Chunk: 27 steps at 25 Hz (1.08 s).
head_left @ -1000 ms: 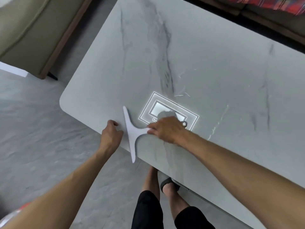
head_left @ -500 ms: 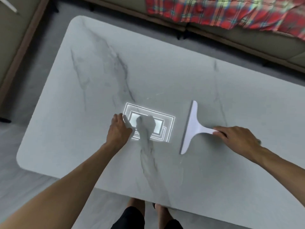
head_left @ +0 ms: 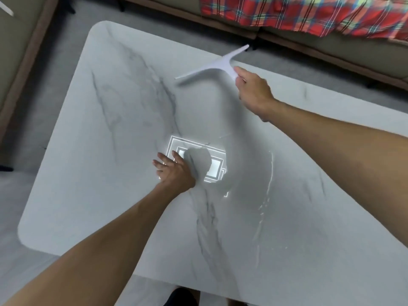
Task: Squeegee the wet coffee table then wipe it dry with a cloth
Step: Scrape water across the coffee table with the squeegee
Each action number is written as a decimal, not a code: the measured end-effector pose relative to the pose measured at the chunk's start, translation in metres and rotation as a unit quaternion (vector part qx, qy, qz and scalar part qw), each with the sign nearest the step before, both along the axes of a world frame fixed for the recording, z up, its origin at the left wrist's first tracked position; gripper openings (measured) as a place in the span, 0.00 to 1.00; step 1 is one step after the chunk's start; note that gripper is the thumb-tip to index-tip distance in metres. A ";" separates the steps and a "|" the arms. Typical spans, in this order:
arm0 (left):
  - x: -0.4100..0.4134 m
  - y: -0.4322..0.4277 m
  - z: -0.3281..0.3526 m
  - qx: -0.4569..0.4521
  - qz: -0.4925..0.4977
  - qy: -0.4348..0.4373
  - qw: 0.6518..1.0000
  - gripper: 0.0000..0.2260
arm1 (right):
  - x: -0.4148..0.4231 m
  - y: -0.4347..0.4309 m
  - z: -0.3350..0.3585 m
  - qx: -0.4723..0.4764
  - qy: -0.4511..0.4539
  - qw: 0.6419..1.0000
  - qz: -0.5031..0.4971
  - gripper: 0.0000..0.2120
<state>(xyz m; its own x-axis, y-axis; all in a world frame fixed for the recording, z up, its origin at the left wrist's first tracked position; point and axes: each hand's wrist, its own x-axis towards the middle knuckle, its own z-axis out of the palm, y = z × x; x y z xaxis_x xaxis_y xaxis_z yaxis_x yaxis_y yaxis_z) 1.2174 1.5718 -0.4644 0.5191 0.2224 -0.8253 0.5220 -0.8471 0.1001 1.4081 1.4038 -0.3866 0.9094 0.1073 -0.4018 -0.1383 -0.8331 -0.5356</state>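
Note:
The marble-look coffee table (head_left: 106,164) fills most of the view, with thin trails of water (head_left: 266,199) right of its middle. My right hand (head_left: 254,91) grips the handle of a white squeegee (head_left: 217,64), whose blade lies slanted near the table's far edge. My left hand (head_left: 174,170) rests flat on the tabletop near the middle, fingers spread, holding nothing. A bright reflection of a ceiling light (head_left: 212,167) glows beside that hand. No cloth is in view.
A sofa (head_left: 309,38) with a red plaid blanket (head_left: 298,12) runs along the far side of the table. Another seat (head_left: 19,47) stands at the left. Grey floor (head_left: 22,195) surrounds the table, and my feet show under its near edge.
My right hand has carried the squeegee from the table's near left edge across to the far edge and turned the blade. My left hand went from the near edge to lie flat mid-table.

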 end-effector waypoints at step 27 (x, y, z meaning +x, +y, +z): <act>0.026 -0.124 0.014 0.003 0.034 -0.066 0.997 0.31 | -0.011 -0.197 0.015 -0.093 -0.044 0.986 0.133 0.19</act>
